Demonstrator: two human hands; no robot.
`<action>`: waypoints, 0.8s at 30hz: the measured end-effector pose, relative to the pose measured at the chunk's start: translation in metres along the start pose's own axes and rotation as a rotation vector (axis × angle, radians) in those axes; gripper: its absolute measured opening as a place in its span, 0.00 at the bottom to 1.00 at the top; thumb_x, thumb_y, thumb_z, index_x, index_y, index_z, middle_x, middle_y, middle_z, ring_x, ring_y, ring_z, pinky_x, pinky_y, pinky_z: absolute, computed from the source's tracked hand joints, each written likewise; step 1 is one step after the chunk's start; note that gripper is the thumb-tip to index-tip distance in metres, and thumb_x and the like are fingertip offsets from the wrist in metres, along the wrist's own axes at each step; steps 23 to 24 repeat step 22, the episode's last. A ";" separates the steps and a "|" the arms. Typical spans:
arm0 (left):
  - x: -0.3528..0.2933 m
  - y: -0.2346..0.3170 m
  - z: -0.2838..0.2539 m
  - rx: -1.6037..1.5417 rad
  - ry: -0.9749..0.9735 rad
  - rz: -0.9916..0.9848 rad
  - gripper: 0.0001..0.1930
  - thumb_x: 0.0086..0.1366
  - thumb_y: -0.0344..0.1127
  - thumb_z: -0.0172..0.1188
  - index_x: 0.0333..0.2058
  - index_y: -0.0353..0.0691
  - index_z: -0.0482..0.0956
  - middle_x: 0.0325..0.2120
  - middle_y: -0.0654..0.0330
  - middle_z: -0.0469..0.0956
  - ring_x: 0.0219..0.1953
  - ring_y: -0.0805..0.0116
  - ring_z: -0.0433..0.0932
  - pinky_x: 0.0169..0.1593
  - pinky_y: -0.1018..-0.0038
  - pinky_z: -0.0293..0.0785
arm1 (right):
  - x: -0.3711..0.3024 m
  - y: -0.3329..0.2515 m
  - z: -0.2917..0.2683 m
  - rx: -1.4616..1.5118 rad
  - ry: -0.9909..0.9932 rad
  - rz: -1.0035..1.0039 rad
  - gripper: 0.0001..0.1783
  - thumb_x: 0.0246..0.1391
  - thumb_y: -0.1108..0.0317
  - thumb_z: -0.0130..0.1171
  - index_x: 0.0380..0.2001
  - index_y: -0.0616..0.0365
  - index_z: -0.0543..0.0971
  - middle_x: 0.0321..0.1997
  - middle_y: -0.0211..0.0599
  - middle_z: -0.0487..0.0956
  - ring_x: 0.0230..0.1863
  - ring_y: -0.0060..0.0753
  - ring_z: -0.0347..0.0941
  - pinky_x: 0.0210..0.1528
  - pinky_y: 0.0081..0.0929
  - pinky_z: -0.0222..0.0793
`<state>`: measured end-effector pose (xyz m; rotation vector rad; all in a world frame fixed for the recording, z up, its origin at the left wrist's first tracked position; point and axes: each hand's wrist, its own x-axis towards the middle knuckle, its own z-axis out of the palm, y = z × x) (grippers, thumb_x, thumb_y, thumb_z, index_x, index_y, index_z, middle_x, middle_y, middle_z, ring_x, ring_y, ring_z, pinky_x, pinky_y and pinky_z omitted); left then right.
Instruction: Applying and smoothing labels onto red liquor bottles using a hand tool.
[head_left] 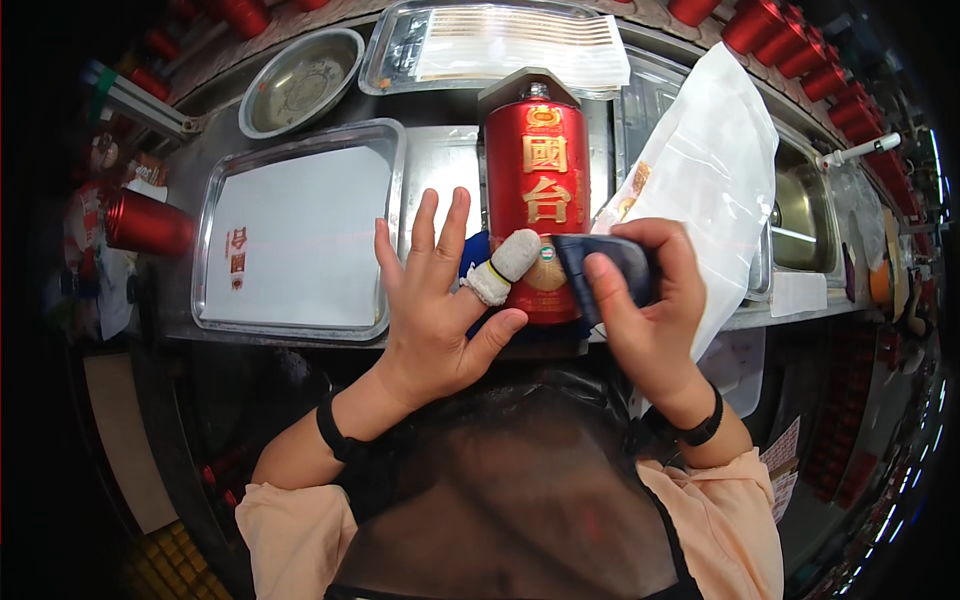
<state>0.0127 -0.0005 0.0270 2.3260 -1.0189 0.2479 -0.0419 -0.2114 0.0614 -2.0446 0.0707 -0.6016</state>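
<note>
A shiny red bottle [508, 165] with gold lettering lies in front of me, its base toward me, on a blue support [474, 256]. My left hand [425, 300] is spread over its left side. A white cloth finger cover [515, 257] wraps the left index finger, whose tip rests on the bottle beside a small round emblem [547, 254]. In my right hand [655, 315] is a dark blue pad [630, 262], gripped between thumb and fingers, its edge against the bottle's lower right side.
A tray [396, 165] holding a white printed sheet lies left, with a metal bowl [303, 85] behind it. Striped label sheets [515, 48] fill a back tray. On the right are a translucent white sheet [715, 180] and a sink [815, 215]. Red bottles [785, 45] line the back; another red bottle [150, 224] lies far left.
</note>
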 end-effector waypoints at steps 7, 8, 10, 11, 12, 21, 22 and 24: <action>-0.010 -0.006 0.007 -0.184 0.047 -0.040 0.30 0.65 0.49 0.59 0.62 0.41 0.72 0.70 0.40 0.53 0.72 0.40 0.51 0.68 0.37 0.33 | 0.023 -0.003 -0.014 -0.117 -0.312 -0.619 0.20 0.37 0.81 0.69 0.39 0.55 0.83 0.37 0.34 0.81 0.35 0.36 0.77 0.39 0.33 0.71; -0.012 -0.007 0.007 -0.267 0.056 -0.065 0.32 0.66 0.49 0.59 0.64 0.39 0.69 0.70 0.40 0.53 0.72 0.41 0.52 0.69 0.39 0.32 | 0.020 -0.005 -0.016 -0.117 -0.316 -0.621 0.20 0.37 0.81 0.69 0.39 0.55 0.83 0.37 0.34 0.81 0.35 0.36 0.77 0.39 0.33 0.71; -0.015 -0.008 0.009 -0.348 0.068 -0.092 0.34 0.66 0.48 0.59 0.65 0.36 0.65 0.70 0.40 0.54 0.71 0.43 0.54 0.70 0.42 0.31 | 0.008 -0.010 -0.024 -0.127 -0.455 -0.669 0.23 0.32 0.79 0.69 0.38 0.53 0.84 0.37 0.32 0.82 0.36 0.36 0.77 0.39 0.33 0.71; -0.017 -0.009 0.010 -0.403 0.050 -0.110 0.35 0.67 0.48 0.59 0.66 0.34 0.63 0.69 0.41 0.56 0.71 0.44 0.54 0.70 0.43 0.31 | 0.003 -0.008 -0.027 -0.110 -0.490 -0.678 0.24 0.30 0.79 0.69 0.38 0.54 0.84 0.37 0.33 0.82 0.34 0.36 0.77 0.37 0.32 0.71; -0.017 -0.009 0.011 -0.458 0.031 -0.128 0.36 0.67 0.48 0.59 0.66 0.32 0.61 0.68 0.41 0.57 0.71 0.45 0.55 0.70 0.45 0.31 | -0.002 -0.006 -0.030 -0.108 -0.493 -0.680 0.24 0.30 0.79 0.69 0.38 0.54 0.84 0.37 0.33 0.82 0.34 0.36 0.77 0.37 0.32 0.71; -0.003 0.002 0.022 -0.560 0.001 -0.217 0.43 0.64 0.50 0.63 0.68 0.30 0.55 0.67 0.47 0.62 0.69 0.53 0.61 0.71 0.45 0.30 | -0.029 0.011 -0.018 0.326 -0.178 0.385 0.18 0.54 0.72 0.68 0.45 0.63 0.74 0.35 0.31 0.79 0.37 0.22 0.77 0.39 0.21 0.74; -0.003 0.003 0.024 -0.587 0.005 -0.235 0.44 0.63 0.50 0.64 0.68 0.30 0.55 0.67 0.47 0.62 0.69 0.53 0.61 0.70 0.44 0.30 | -0.033 0.022 -0.026 0.303 -0.211 0.428 0.19 0.55 0.71 0.66 0.49 0.61 0.72 0.40 0.36 0.79 0.41 0.25 0.78 0.44 0.20 0.74; -0.003 0.003 0.024 -0.587 0.005 -0.235 0.44 0.63 0.50 0.64 0.68 0.30 0.55 0.67 0.47 0.62 0.69 0.53 0.61 0.70 0.44 0.30 | -0.033 0.022 -0.026 0.303 -0.211 0.428 0.19 0.55 0.71 0.66 0.49 0.61 0.72 0.40 0.36 0.79 0.41 0.25 0.78 0.44 0.20 0.74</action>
